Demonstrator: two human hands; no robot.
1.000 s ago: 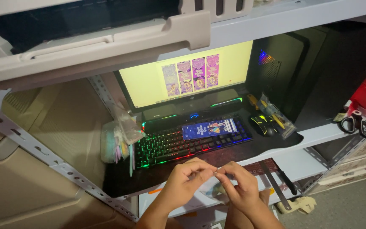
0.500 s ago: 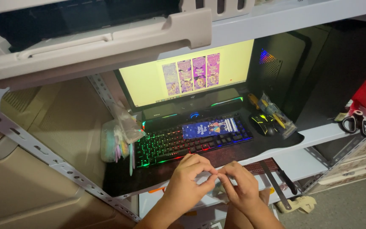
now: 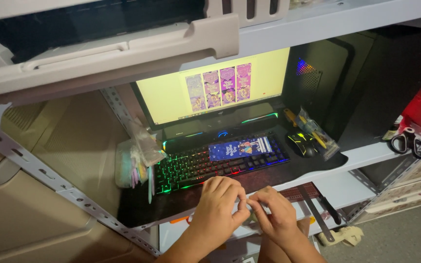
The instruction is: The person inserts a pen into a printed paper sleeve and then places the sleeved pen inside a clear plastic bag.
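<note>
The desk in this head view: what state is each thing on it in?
Monitor: on, yellow page showing.
Keyboard: backlit in rainbow colours.
Bookmark: lying flat on the keyboard.
Mouse: lit, untouched.
Scissors: closed, on the shelf.
Left hand and right hand: fingertips pinched together on something small, mostly hidden.

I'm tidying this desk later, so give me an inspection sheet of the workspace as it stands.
Surface: black desk mat on a white metal shelf.
Job's things: something small pinched between both hands, too hidden to identify.
Clutter: blue card lying on the backlit keyboard; mouse; plastic bags; scissors.
Grippers: left hand and right hand, fingertips touching.
Cables: nothing seen.
Surroundings: lit yellow monitor; dark computer case.
</note>
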